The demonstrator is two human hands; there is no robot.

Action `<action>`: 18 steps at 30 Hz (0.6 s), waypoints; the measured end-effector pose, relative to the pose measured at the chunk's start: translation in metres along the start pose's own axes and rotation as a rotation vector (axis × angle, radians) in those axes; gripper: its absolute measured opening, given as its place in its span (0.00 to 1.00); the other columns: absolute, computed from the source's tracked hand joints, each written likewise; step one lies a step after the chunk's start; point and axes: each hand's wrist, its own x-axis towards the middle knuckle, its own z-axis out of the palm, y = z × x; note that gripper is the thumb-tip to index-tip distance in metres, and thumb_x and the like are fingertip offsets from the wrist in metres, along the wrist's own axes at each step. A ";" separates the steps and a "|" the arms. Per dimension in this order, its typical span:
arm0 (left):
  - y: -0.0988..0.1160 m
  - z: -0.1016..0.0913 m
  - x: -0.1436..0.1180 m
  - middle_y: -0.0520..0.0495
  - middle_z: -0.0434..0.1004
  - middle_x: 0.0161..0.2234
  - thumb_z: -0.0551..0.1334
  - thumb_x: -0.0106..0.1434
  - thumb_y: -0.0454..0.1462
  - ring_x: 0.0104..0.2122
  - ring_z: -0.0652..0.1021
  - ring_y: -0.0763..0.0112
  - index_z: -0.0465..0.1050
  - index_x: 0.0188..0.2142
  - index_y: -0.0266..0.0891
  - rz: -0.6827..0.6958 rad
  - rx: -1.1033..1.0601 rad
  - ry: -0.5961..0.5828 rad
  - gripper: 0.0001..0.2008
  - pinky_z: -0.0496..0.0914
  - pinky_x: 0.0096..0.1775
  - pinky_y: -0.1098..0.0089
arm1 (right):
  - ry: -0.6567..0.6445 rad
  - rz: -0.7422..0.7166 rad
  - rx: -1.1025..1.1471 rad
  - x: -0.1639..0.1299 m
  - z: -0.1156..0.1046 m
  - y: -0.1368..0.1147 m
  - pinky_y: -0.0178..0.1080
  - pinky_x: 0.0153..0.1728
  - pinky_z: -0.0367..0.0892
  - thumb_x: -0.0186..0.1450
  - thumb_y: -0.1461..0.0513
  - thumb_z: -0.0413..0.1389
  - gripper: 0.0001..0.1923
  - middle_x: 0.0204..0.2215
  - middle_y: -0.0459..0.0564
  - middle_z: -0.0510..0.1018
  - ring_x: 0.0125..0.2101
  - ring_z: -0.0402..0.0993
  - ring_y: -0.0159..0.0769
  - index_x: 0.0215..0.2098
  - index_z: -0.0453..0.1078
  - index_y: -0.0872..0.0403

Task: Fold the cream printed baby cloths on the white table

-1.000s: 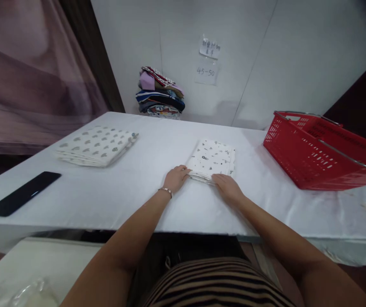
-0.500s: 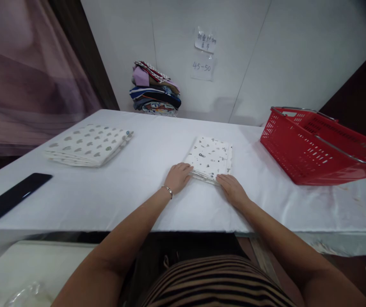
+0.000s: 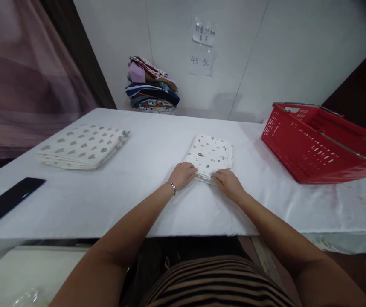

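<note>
A small folded white cloth with little dark prints [image 3: 211, 155] lies on the white table [image 3: 132, 187] in front of me. My left hand [image 3: 184, 175] rests at its near left corner, fingers curled onto the edge. My right hand [image 3: 229, 183] sits at its near right corner, fingers pinching the near edge. Both hands touch the cloth, which stays flat on the table.
A larger folded white cloth with grey spots [image 3: 82, 145] lies at the left. A black flat object [image 3: 8, 202] sits near the left edge. A red plastic basket [image 3: 320, 143] stands at the right. A pile of coloured clothes [image 3: 152, 85] leans by the back wall.
My hands have drawn closer together along the near edge of the small cloth, and the right fingers now curl onto it. The view has shifted slightly.
</note>
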 end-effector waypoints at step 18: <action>0.003 0.009 0.002 0.50 0.74 0.37 0.55 0.64 0.41 0.40 0.70 0.69 0.77 0.35 0.48 -0.059 -0.129 0.144 0.11 0.61 0.45 0.65 | 0.117 -0.001 0.035 -0.014 0.010 0.002 0.40 0.41 0.62 0.69 0.58 0.45 0.16 0.37 0.53 0.74 0.38 0.66 0.38 0.41 0.74 0.53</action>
